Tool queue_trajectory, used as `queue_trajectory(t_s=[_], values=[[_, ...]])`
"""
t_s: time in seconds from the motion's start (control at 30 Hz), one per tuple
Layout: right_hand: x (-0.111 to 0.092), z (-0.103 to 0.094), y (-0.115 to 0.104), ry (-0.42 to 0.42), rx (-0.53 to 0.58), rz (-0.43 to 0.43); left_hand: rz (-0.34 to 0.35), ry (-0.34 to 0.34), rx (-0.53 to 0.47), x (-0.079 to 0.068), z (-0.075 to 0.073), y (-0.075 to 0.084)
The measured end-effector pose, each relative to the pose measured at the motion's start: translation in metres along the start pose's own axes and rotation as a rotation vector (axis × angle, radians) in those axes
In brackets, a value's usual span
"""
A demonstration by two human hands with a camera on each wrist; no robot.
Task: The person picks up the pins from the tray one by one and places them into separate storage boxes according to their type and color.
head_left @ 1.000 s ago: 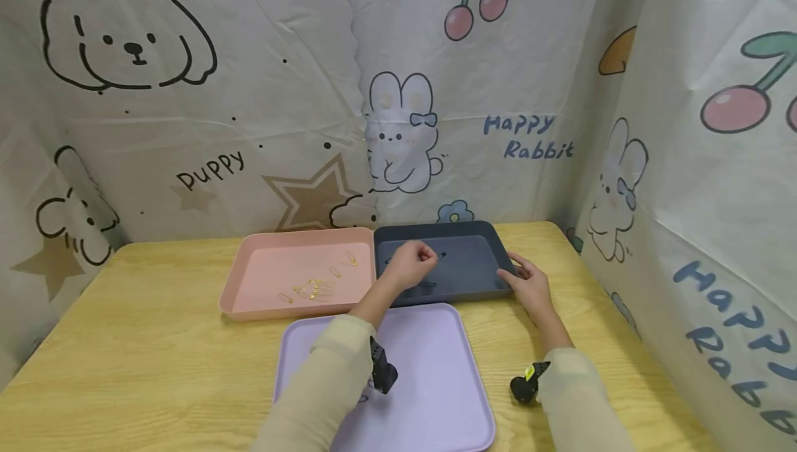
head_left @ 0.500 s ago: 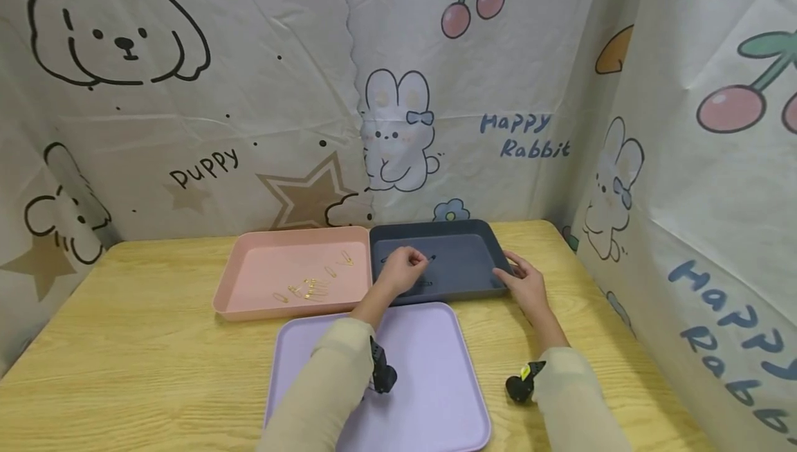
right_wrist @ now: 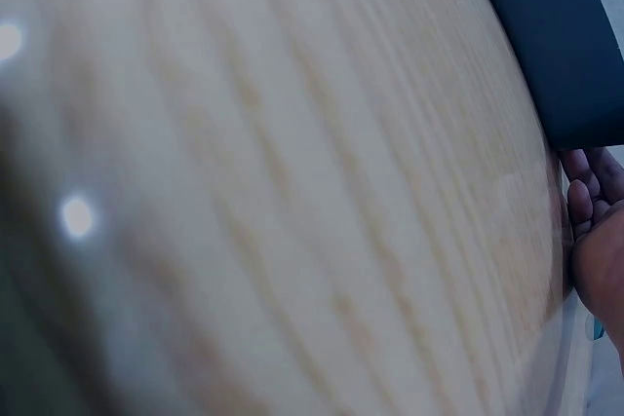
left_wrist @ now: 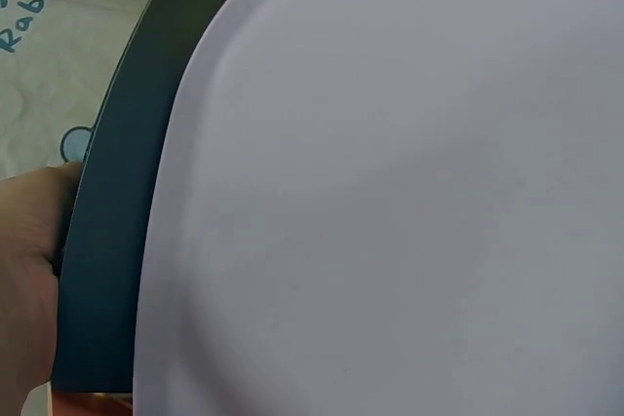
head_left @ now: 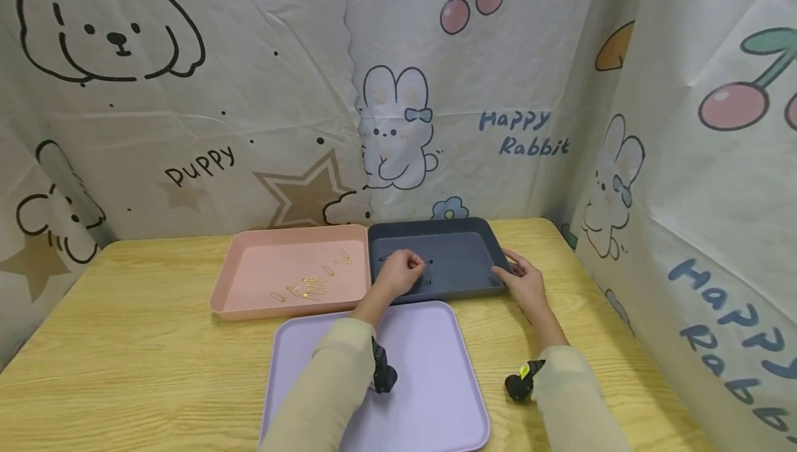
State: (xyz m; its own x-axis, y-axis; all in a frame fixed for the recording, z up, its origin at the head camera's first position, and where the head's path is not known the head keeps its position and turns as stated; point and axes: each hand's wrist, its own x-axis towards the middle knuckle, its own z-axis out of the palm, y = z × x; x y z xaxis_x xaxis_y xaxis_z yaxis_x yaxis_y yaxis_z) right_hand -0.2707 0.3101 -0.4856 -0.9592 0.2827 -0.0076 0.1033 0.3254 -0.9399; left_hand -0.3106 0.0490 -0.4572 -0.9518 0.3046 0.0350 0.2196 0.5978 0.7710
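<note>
In the head view my left hand (head_left: pixel 400 273) reaches over the dark blue tray (head_left: pixel 461 294), its thumb and fingertips pinching a small black safety pin (head_left: pixel 429 262). Other small black pins lie in that tray, partly hidden by the hand. At the tray's right side, my right hand (head_left: pixel 526 286) grips the rim, thumb on top and fingers along the outside. To the left, the pink tray (head_left: pixel 227 279) holds several gold safety pins (head_left: pixel 308 288). The left wrist view shows part of the left hand (left_wrist: pixel 29 270) behind the dark tray wall.
A flat lilac tray (head_left: pixel 429 383) lies in front of the other two, under the left forearm. All stand on a wood-grain table (head_left: pixel 156 369). A printed cloth (head_left: pixel 286 37) hangs behind and at both sides.
The head view has shifted slightly. My left fingertips have come down to the black safety pin, which has moved a little nearer to me. The right hand stays on the rim.
</note>
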Motion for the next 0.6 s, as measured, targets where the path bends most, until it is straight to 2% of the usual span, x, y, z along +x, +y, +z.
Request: queue_trajectory(t_s=[0.3, 0.6], values=[[-0.0001, 0.0009, 0.0011, -0.003, 0.008, 0.001, -0.018, -0.013, 0.143, -0.0042, 0.0020, 0.0026], [0.0005, 0.0002, 0.0006, -0.005, -0.005, 0.014, -0.046, -0.013, 0.189, -0.0065, 0.0024, 0.0047]])
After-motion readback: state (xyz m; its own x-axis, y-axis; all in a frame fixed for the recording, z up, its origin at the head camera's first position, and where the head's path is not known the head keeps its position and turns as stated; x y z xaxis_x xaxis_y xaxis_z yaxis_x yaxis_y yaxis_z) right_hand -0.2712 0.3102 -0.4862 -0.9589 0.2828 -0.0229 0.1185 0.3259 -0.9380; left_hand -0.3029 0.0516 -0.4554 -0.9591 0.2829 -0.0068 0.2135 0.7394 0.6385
